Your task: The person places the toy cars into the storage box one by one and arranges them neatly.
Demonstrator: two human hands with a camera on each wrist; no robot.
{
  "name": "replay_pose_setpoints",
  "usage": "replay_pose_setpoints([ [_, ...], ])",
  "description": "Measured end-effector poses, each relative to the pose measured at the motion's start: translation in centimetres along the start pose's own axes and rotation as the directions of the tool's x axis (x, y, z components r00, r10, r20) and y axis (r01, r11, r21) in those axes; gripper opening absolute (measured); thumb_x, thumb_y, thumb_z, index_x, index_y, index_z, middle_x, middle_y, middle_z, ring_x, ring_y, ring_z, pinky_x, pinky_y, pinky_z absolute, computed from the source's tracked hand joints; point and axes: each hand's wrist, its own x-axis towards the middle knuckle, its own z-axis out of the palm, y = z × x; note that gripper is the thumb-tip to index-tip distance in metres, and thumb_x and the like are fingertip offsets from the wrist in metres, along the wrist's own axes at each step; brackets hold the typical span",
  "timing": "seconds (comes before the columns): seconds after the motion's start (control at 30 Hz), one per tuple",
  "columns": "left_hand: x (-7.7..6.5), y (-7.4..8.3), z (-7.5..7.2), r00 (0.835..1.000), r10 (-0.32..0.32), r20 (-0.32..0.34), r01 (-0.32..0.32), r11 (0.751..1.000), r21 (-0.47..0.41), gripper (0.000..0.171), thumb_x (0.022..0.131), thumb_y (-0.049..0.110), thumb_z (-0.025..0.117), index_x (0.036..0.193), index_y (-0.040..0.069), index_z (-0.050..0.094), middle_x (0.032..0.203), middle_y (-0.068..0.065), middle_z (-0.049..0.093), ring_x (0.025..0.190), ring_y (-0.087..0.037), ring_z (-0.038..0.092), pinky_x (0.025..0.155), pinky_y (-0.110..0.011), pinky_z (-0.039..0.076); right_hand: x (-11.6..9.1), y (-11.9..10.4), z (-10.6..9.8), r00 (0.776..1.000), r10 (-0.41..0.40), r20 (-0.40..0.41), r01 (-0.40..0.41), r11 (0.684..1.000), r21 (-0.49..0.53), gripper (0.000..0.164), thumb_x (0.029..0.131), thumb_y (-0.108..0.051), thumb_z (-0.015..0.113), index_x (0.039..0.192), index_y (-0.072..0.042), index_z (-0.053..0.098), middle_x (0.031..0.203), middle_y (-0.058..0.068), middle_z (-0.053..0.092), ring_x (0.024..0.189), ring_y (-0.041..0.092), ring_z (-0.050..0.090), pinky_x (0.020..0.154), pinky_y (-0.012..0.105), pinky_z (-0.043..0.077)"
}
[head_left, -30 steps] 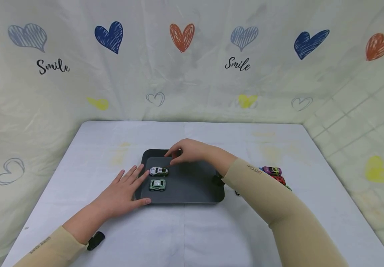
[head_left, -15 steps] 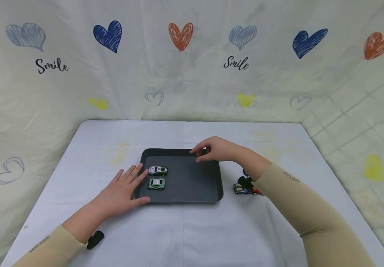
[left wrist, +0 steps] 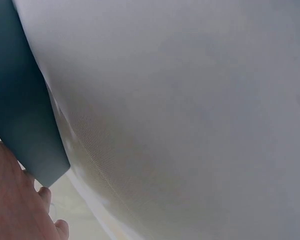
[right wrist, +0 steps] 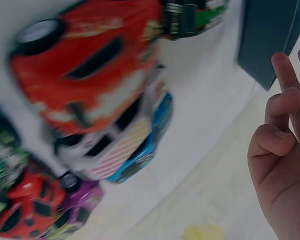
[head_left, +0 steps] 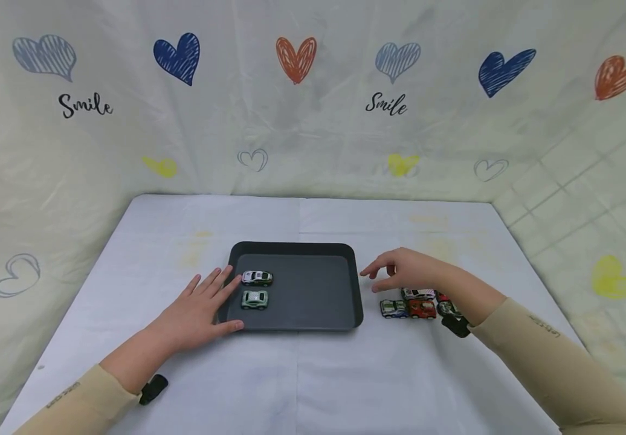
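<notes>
A dark grey tray (head_left: 313, 323) lies mid-table with two toy cars inside its left half: a white and black car (head_left: 257, 278) behind a pale green car (head_left: 255, 299). My left hand (head_left: 196, 317) rests with spread fingers along the tray's left rim. Just past the right rim hovers my right hand (head_left: 405, 270), fingers loosely bent, nothing between them. Below and beside it stand more toy cars: a blue and silver car (head_left: 394, 309), a red car (head_left: 422, 309) and a white car (head_left: 418, 293). In the right wrist view a purple car (right wrist: 80, 202) also shows.
A white cloth covers the table (head_left: 291, 386), its back edge meeting a hanging cloth (head_left: 340, 133) printed with hearts. My right wrist and sleeve hide part of the car group. A black wrist camera (head_left: 153, 389) sits under my left wrist.
My right hand has moved right from over the tray's back to beyond its right rim, near the grouped cars. The left hand and the two cars in the tray stay put.
</notes>
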Motion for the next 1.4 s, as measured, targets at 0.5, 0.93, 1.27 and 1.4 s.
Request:
replay_pose_setpoints([
  [0.5, 0.1, 0.0, 0.0, 1.000, -0.003, 0.023, 0.003, 1.000, 0.005, 0.095, 0.089, 0.076, 0.046, 0.160, 0.019, 0.020, 0.166, -0.007, 0.009, 0.151, -0.034, 0.010, 0.120, -0.058, 0.008, -2.7, 2.6, 1.5, 0.995, 0.095, -0.011, -0.095, 0.994, -0.057, 0.034, 0.086, -0.033, 0.079, 0.118, -0.023, 0.074, 0.117, -0.005, 0.068, 0.086, 0.012, 0.058, 0.074, 0.029, 0.053],
  [0.93, 0.1, -0.2, 0.1, 1.000, -0.001, 0.028, 0.001, 1.000, 0.018, 0.097, 0.087, 0.082, 0.038, 0.161, 0.022, 0.017, 0.167, -0.006, 0.007, 0.152, -0.032, 0.009, 0.120, -0.058, 0.007, -3.5, 2.7, 2.7, 0.985, 0.171, -0.019, -0.172, 0.968, -0.183, 0.029, 0.083, -0.034, 0.081, 0.111, -0.034, 0.075, 0.088, -0.014, 0.064, 0.077, 0.008, 0.055, 0.067, 0.030, 0.049],
  [1.27, 0.0, -0.1, -0.1, 1.000, 0.003, 0.030, -0.003, 1.000, 0.001, 0.096, 0.088, 0.079, 0.041, 0.160, 0.020, 0.019, 0.167, -0.007, 0.008, 0.152, -0.032, 0.009, 0.120, -0.058, 0.006, -3.8, 2.8, 3.1, 0.982, 0.191, -0.006, -0.190, 0.968, -0.164, 0.029, 0.085, -0.028, 0.079, 0.113, -0.034, 0.074, 0.077, -0.010, 0.061, 0.061, 0.009, 0.055, 0.058, 0.028, 0.048],
  [1.4, 0.0, -0.1, -0.1, 1.000, 0.002, 0.029, -0.002, 1.000, 0.002, 0.095, 0.089, 0.078, 0.043, 0.161, 0.020, 0.019, 0.167, -0.007, 0.009, 0.152, -0.033, 0.010, 0.120, -0.058, 0.007, -3.7, 3.0, 3.2, 0.984, 0.179, -0.009, -0.178, 0.971, -0.161, 0.027, 0.085, -0.028, 0.080, 0.110, -0.035, 0.073, 0.083, -0.012, 0.062, 0.067, 0.008, 0.056, 0.060, 0.027, 0.049],
])
